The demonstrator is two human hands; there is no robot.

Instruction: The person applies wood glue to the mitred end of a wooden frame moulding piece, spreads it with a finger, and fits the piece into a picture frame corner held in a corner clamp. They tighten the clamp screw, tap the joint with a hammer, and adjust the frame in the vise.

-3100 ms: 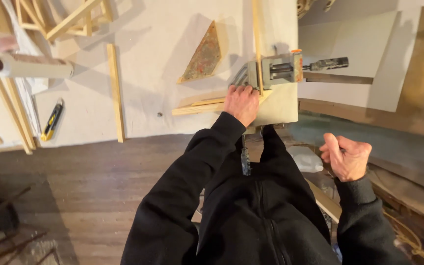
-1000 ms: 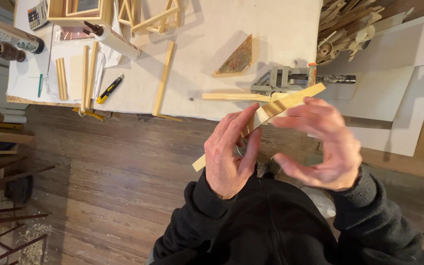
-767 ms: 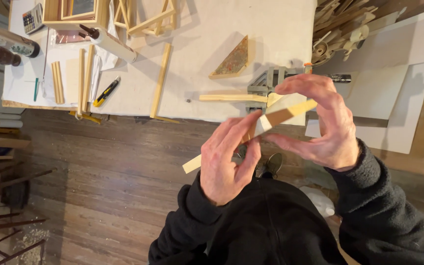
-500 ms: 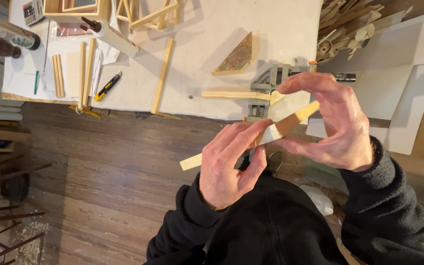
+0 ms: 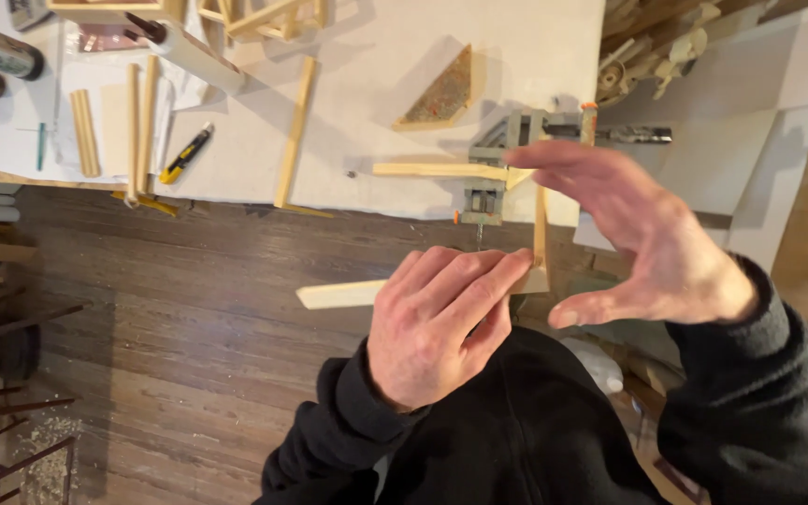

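Note:
My left hand (image 5: 437, 327) grips a pale wooden strip (image 5: 339, 295) that lies level in front of my chest, above the floor. A short upright strip (image 5: 541, 229) stands at its right end, making an L shape. My right hand (image 5: 652, 248) spans that upright, fingers over its top end and thumb under the corner. Beyond the hands, a metal corner clamp (image 5: 507, 150) sits at the near edge of the white worktable (image 5: 367, 56), with another wooden strip (image 5: 437, 170) held in it.
On the table lie a triangular board piece (image 5: 437, 93), a loose strip (image 5: 294, 131), several strips at the left (image 5: 133, 122) and a yellow-black utility knife (image 5: 186, 154). Dark plank floor (image 5: 142, 309) is below. Wood scraps (image 5: 647, 56) are piled at the back right.
The strip has swung from a slant to level and dropped lower. My right hand has spread wider, and the upright piece at the strip's right end now shows.

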